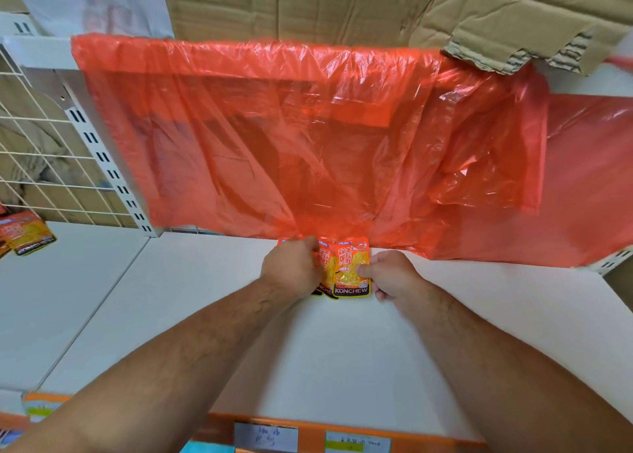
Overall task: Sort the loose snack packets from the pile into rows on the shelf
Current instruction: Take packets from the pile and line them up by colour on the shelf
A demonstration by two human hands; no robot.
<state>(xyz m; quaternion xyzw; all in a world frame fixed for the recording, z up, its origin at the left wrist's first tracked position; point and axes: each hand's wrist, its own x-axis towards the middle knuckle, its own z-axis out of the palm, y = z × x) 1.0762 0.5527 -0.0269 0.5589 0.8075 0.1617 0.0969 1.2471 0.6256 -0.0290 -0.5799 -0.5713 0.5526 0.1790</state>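
Snack packets point(350, 264) overlapped on shelf point(342, 349) just below red plastic sheet point(274, 144): gripped by left hand point(291, 267), front one pinched by right hand point(390, 274), likely squaring a row.

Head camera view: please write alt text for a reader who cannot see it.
The left hand and right hand hold a few overlapping orange snack packets at the back of a white shelf, just below a hanging red plastic sheet. A few loose packets lie on the neighbouring shelf, far left.
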